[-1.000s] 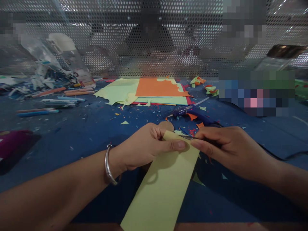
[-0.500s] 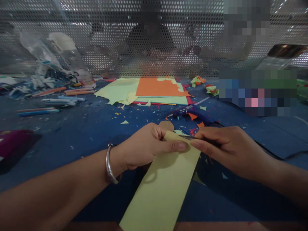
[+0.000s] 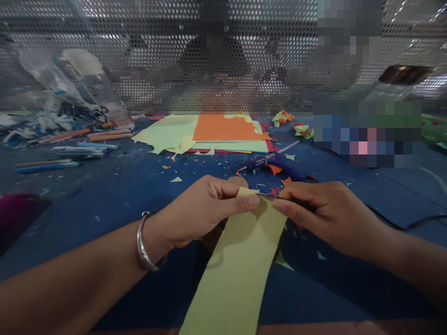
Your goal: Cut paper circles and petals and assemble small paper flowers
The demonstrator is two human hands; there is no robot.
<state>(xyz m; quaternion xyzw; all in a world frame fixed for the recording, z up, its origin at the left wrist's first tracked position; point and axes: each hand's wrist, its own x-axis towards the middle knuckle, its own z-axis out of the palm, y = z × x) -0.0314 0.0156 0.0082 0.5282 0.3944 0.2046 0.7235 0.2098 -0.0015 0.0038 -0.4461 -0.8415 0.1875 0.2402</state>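
The left hand [image 3: 199, 209] pinches the top end of a long yellow paper [image 3: 240, 265], thumb on top. The right hand [image 3: 324, 216] is closed around a thin, pointed metal tool, which looks like scissors [image 3: 268, 197]. Its tip is at the paper's top end. The left thumb has just slid back a little from the tip, and the paper's low end has swung right and bent more. So the work seems to be just at the top. The rest of the paper looks whole, above the blue tabletop [image 3: 139, 181].
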